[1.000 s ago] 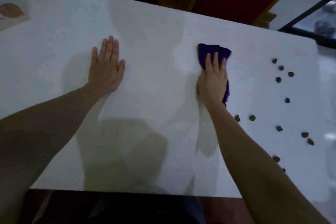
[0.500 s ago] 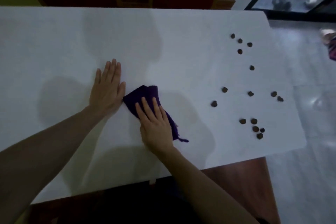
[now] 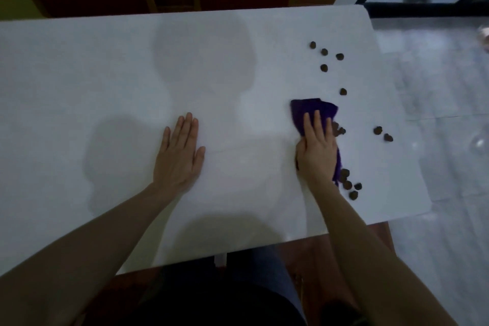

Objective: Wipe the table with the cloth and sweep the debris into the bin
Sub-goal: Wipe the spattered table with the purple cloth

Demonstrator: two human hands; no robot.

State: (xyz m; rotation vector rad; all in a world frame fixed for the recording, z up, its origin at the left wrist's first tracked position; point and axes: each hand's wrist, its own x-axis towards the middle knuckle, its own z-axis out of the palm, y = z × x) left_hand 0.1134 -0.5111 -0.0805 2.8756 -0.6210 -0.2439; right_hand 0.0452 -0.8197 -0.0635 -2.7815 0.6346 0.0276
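A: Start at the grip. What has the right hand (image 3: 316, 149) got?

B: It lies palm-down on the purple cloth (image 3: 315, 111), fingers stretched and pressing it flat to the white table (image 3: 105, 74). Not pinched, just pinned under the palm. The cloth shows past the fingertips at twelve o'clock and trails out by the wrist at five o'clock.

A: And the debris?

B: Small dark pellets. Two (image 3: 339, 130) sit against the cloth's edge at three o'clock of the hand, and a cluster (image 3: 348, 185) lies at five o'clock, touching the trailing end, I think; the light is dim there. Two more (image 3: 383, 133) lie further out at three o'clock, one (image 3: 343, 91) at one o'clock, and a loose group (image 3: 325, 55) near the far right corner at twelve.

A: The left hand (image 3: 180, 151)?

B: Flat and empty on the bare tabletop, fingers together, well apart from the cloth, at nine o'clock of it.

A: The bin?

B: Not in view.
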